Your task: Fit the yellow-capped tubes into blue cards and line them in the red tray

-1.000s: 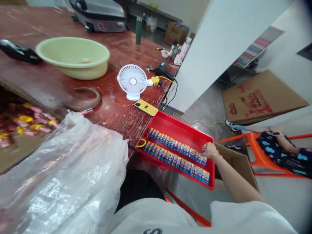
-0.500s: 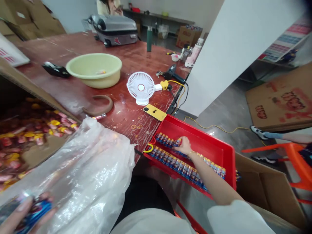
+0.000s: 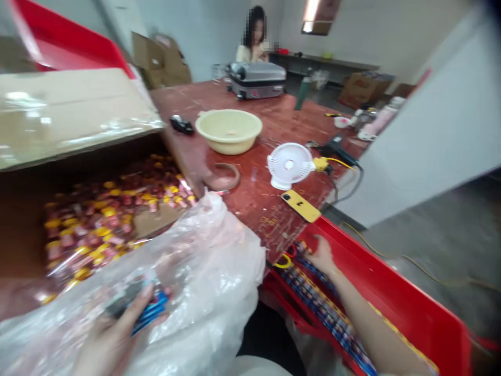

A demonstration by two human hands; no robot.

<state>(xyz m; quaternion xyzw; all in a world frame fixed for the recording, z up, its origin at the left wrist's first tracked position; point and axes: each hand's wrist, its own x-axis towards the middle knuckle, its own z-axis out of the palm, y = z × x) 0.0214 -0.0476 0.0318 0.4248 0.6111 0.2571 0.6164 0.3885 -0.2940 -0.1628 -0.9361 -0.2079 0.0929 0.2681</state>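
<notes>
My left hand (image 3: 117, 326) is closed around a bunch of small blue-and-dark printed packets (image 3: 151, 313), held over a crumpled clear plastic bag (image 3: 203, 261). To the right, a long red tray (image 3: 415, 303) holds rows of small blue, yellow-topped packaged pieces (image 3: 324, 305) standing side by side. My right hand (image 3: 323, 256) reaches into the tray's far left corner, at the end of the inner row. Its thumb stands raised, while its fingers are blurred against the pieces; whether they grip any cannot be made out.
An open carton (image 3: 152, 224) of yellow-capped pink pieces stands left. On the red table (image 3: 270, 122) are a pale basin (image 3: 229, 141), a white fan (image 3: 289, 164), a yellow phone (image 3: 300, 205), cables and a grey suitcase (image 3: 258, 83). A person (image 3: 252, 52) is behind it.
The view has swung left, bringing more of the carton into sight. My right hand has moved along the inner row to the tray's far left end. My left hand still holds the packets.
</notes>
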